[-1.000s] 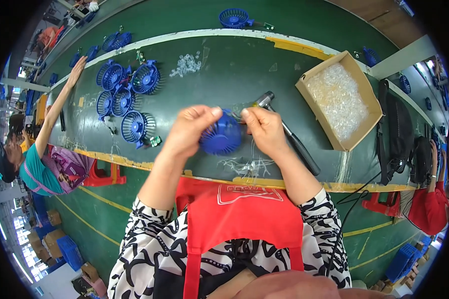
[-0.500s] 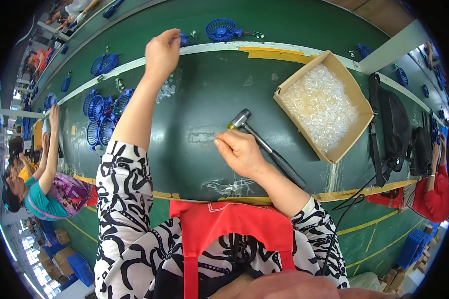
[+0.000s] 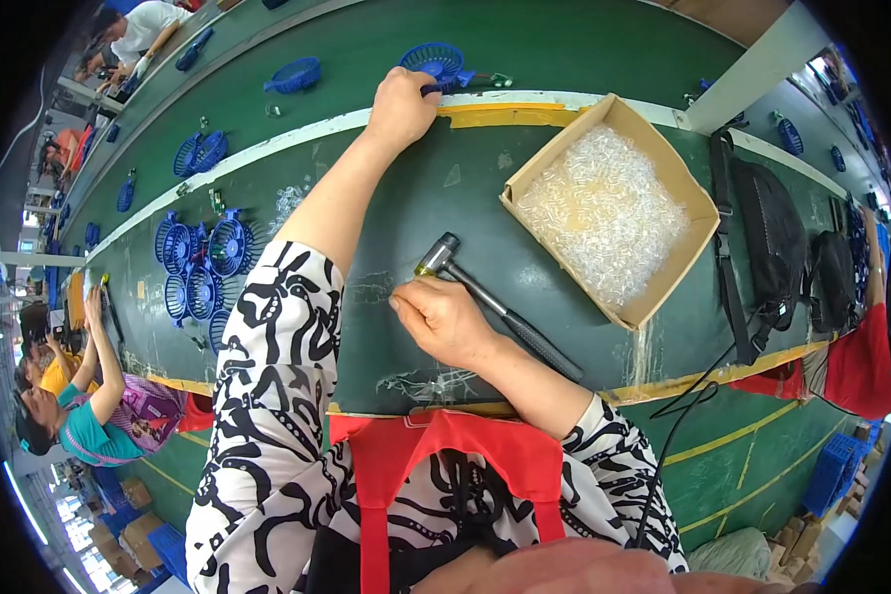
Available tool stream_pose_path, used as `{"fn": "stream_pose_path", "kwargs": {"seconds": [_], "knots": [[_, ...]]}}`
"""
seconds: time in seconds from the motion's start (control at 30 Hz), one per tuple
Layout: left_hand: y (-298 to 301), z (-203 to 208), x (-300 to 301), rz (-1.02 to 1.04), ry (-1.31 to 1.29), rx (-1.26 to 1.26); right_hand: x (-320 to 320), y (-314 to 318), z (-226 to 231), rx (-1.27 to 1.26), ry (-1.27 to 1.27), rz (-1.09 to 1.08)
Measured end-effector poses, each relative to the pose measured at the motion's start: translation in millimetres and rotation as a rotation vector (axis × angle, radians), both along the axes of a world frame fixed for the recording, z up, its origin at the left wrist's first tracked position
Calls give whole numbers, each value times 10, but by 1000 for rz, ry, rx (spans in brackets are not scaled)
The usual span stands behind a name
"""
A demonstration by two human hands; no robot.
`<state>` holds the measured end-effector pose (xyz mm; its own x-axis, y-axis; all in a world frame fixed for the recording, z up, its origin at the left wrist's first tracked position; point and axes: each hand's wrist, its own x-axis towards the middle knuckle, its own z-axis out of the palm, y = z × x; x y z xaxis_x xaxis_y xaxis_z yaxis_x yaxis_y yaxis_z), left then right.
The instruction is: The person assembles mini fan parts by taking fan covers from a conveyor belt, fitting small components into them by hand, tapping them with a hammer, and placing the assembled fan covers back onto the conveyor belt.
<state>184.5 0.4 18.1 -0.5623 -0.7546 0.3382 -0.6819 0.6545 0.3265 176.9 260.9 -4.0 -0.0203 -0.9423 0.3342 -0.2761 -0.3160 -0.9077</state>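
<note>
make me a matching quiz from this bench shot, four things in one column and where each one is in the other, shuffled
Things:
1. blue fan grille
2. hammer
3. cardboard box
4. stack of blue grilles

Places:
A. lying on the green bench beside the right hand
B. on the bench to the person's left
C. at the far edge of the bench, at the left hand
D. on the bench to the right, full of clear plastic pieces

Pairs: 1-C, 2-A, 3-D, 4-B

Matt green bench top (image 3: pixel 564 40), cardboard box (image 3: pixel 705 220), blue plastic fan grille (image 3: pixel 434 61)
</note>
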Motion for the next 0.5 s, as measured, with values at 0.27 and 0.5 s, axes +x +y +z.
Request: {"fn": "stream_pose_path", "kwargs": {"seconds": [0.27, 0.5], "knots": [[752, 408, 687, -97, 343, 80, -41, 3, 67, 85, -158, -14], [1773, 525, 1755, -132, 349, 74, -92, -29, -34, 281, -394, -100]]}}
